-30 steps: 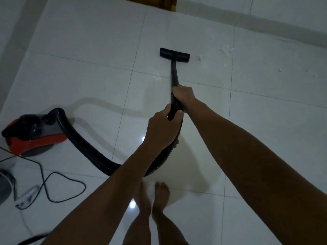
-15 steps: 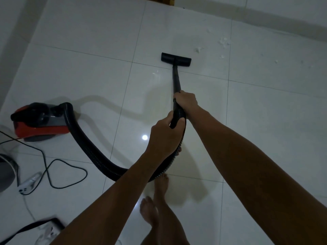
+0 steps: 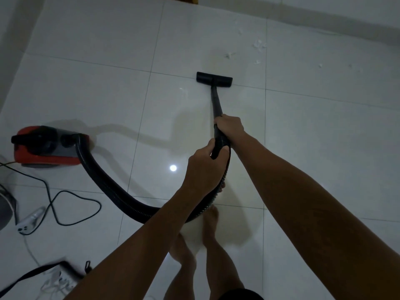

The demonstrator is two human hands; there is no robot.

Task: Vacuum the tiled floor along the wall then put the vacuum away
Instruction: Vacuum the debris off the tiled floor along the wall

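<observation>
Nozzle [image 3: 214, 79] nearer than before, left fingers hidden behind hose [image 3: 121, 191].

A white power strip [image 3: 30, 221] lies at the left beside a grey round thing [image 3: 4, 207]. A black strap [image 3: 32, 274] lies nearer.

Bare tiled floor [image 3: 313, 131] is lying open right of the nozzle [image 3: 214, 79]; leftward, hose [image 3: 104, 180], canister [image 3: 49, 148] and cord [image 3: 71, 204] are crowding it
</observation>
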